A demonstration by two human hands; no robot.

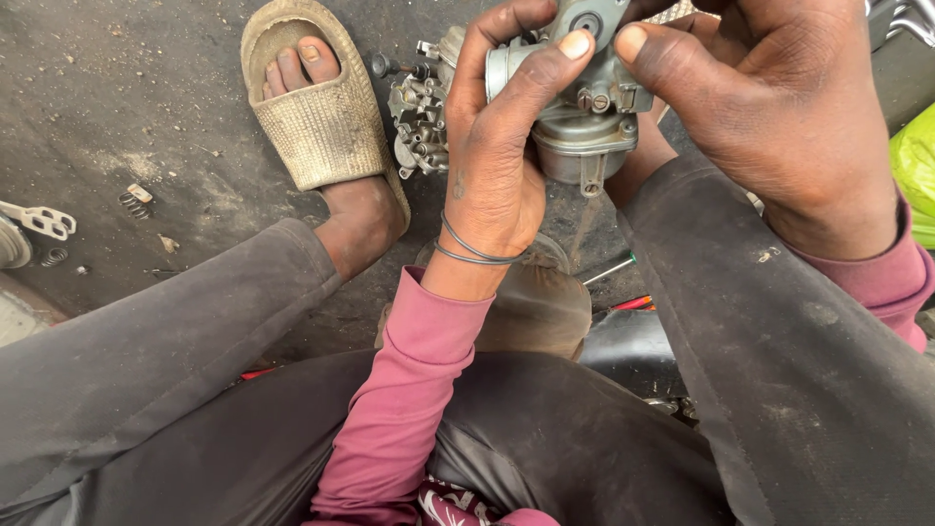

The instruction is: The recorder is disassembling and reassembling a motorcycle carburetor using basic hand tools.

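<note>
Head view looks straight down over my lap, and the grey metal carburetor sits at the top centre of the frame, held up between both my hands. My left hand is wrapped closed around its left side, thumb laid across the front of the body and the other fingers curled behind it. Two thin dark bangles ring that wrist, above the pink sleeve. My right hand comes in from the upper right, closed on the upper right part of the carburetor, with its thumb tip pressed close to the left thumb tip near the round opening at the top. The round float bowl hangs at the bottom of the carburetor, with a small drain fitting pointing down.

Just left of the carburetor, behind my left hand, a second greasy metal part lies on the dark ground, and a small dark bolt rests beside it. My foot in a beige slipper is at the upper left, touching the ground next to that part. Further left, two small springs and a pale metal bracket lie well apart from my hands. Below the carburetor, between my knees, I see a screwdriver with a red handle.
</note>
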